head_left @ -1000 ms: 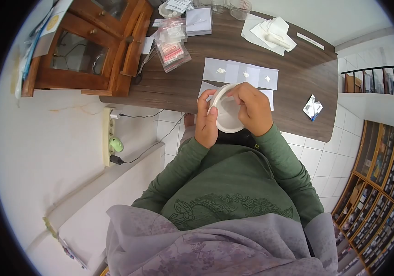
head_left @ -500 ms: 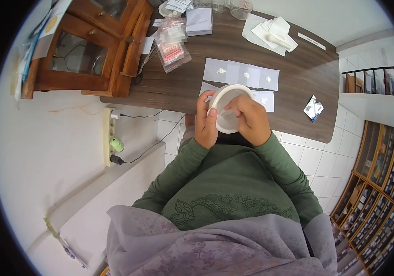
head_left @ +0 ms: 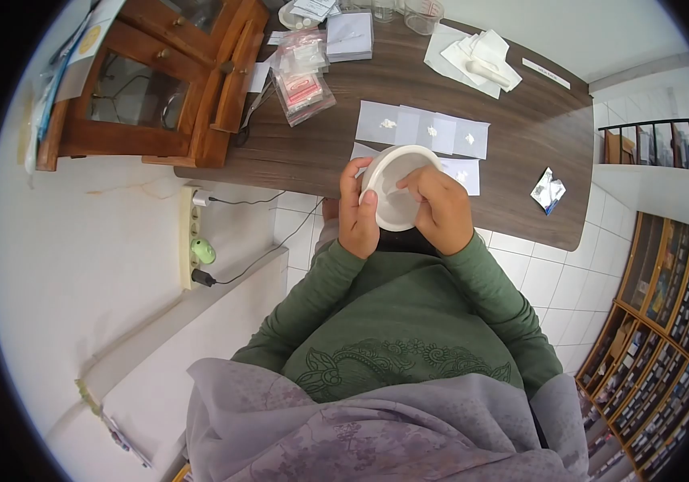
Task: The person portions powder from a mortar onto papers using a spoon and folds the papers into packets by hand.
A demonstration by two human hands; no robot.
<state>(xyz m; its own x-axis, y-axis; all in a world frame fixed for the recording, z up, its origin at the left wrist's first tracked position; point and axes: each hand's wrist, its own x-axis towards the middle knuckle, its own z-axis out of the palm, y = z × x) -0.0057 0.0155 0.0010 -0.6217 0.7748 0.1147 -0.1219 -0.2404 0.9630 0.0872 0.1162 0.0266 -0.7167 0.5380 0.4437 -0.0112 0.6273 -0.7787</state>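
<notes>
White bowl [head_left: 398, 210] firm in left fingers [head_left: 351, 171], right fingers [head_left: 417, 188] inside, their grip unclear; table label [head_left: 546, 73] illegible.

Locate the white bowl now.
Head view, just right of centre: left hand holds the white bowl, right hand partly inside, papers just beyond it.

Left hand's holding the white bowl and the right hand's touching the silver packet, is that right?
Not quite: in the head view, the right hand reaches into the white bowl, not to the silver packet. The left hand does hold the bowl.
</notes>
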